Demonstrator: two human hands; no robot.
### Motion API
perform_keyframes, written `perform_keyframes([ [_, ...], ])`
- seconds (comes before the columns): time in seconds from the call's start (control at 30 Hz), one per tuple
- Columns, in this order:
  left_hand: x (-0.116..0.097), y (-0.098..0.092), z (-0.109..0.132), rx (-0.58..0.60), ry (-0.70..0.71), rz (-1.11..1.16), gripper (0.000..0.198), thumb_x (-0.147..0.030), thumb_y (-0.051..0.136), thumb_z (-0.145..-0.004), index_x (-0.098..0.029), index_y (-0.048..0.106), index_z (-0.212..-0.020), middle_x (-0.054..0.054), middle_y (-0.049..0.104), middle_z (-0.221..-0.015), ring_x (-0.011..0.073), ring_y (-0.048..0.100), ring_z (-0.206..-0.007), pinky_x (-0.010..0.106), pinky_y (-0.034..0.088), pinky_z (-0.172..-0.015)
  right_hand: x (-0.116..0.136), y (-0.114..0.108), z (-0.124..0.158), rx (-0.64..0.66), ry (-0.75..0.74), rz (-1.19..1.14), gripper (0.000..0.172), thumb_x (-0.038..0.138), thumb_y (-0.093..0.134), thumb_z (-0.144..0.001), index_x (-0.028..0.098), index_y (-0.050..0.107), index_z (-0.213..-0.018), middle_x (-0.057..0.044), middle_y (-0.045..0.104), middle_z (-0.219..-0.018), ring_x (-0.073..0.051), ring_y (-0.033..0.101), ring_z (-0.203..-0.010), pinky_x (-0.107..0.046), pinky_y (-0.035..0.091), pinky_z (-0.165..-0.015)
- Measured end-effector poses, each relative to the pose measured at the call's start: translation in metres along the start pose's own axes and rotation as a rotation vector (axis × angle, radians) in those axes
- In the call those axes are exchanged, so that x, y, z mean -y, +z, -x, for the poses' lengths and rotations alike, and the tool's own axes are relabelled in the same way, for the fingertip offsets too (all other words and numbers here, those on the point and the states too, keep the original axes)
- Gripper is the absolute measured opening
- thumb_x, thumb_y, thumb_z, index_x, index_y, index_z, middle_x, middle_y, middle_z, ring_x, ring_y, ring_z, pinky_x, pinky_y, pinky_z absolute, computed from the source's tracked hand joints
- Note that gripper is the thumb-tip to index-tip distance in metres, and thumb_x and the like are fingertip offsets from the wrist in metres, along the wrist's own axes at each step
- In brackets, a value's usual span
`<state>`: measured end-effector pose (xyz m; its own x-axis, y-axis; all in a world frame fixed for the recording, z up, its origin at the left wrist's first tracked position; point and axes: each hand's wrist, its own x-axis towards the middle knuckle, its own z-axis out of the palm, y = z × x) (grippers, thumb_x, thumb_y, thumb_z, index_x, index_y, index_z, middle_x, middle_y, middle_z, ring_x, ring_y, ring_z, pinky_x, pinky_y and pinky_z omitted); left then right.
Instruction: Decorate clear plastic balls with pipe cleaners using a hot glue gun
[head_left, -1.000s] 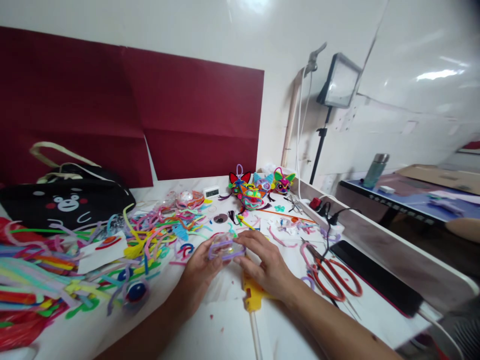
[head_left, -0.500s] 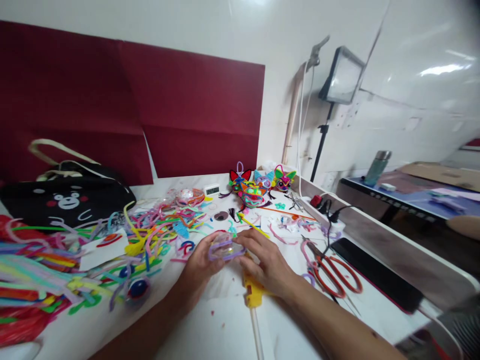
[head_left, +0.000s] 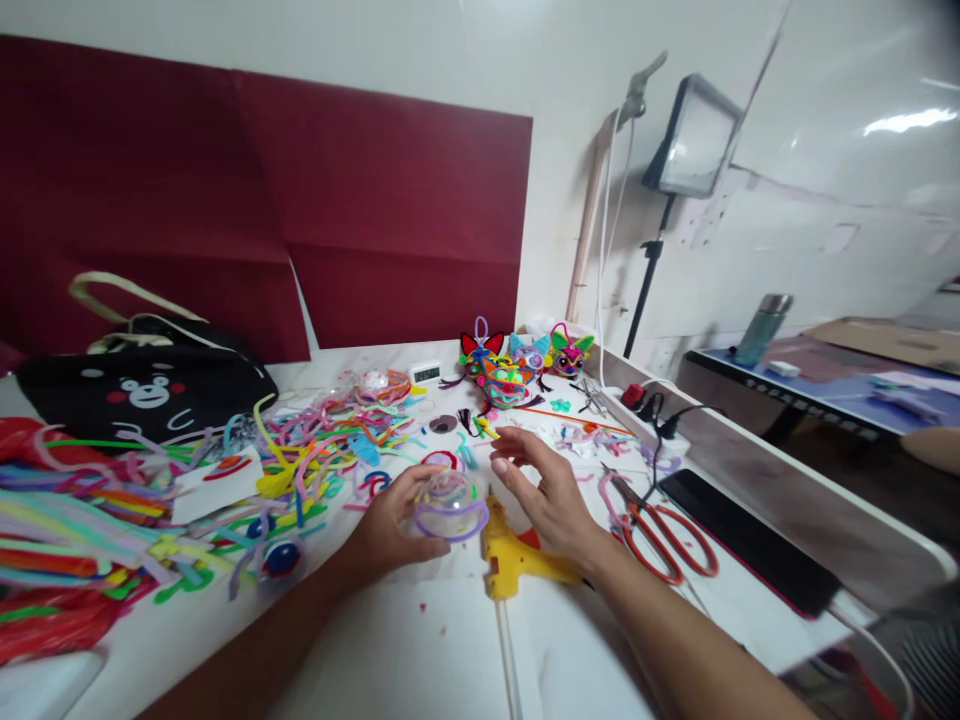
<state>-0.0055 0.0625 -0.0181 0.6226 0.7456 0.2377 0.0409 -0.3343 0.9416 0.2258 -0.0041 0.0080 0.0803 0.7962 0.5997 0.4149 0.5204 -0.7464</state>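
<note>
My left hand point(head_left: 390, 525) grips a clear plastic cup-like shell point(head_left: 451, 495) from its left side, thumb low and fingers behind. A purple fuzzy pipe cleaner point(head_left: 454, 535) rings the shell's near rim. Just to the right, my right hand point(head_left: 551, 490) is apart from the shell, fingers spread and holding nothing. Below that hand lies a yellow hot glue gun point(head_left: 504, 562), a clear glue stick point(head_left: 508, 650) sticking out of its back toward me. A small red ring point(head_left: 442, 459) shows behind the shell.
Piles of colourful pipe cleaners point(head_left: 97, 530) cover the left side, before a black bag point(head_left: 150, 390). Orange-handled scissors point(head_left: 664, 535) and a black phone point(head_left: 750, 545) lie at right. Several finished animal-face ornaments point(head_left: 504, 382) stand at the back, near a power strip point(head_left: 652, 425).
My right hand has let go of the plastic shell and moved right and up, its fingers opening. My left hand keeps the shell, now tilted to show more of it.
</note>
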Motion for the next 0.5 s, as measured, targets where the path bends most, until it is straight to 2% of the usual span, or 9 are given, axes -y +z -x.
perform_keyframes([
  [0.27,0.007,-0.007,0.007,0.111,0.097,-0.377,0.079,-0.049,0.085,-0.060,-0.023,0.056,-0.129,0.011,0.065,-0.129,0.0315,0.062,-0.117,0.042,0.050,-0.099,-0.006,-0.001,-0.002,-0.017,0.016,0.047,0.035,0.037,0.058,-0.094,0.019,0.059,-0.124,-0.010,0.070,-0.107,-0.020,0.066,-0.093,-0.036,0.054,-0.085],
  [0.5,0.012,-0.012,0.006,0.088,0.124,-0.501,0.079,-0.054,0.082,-0.061,-0.025,0.057,-0.130,0.008,0.066,-0.129,0.0288,0.063,-0.117,0.037,0.050,-0.099,-0.008,-0.001,-0.003,-0.019,0.025,0.069,0.034,0.037,0.058,-0.094,0.020,0.059,-0.124,-0.008,0.070,-0.104,-0.019,0.066,-0.090,-0.035,0.054,-0.084],
])
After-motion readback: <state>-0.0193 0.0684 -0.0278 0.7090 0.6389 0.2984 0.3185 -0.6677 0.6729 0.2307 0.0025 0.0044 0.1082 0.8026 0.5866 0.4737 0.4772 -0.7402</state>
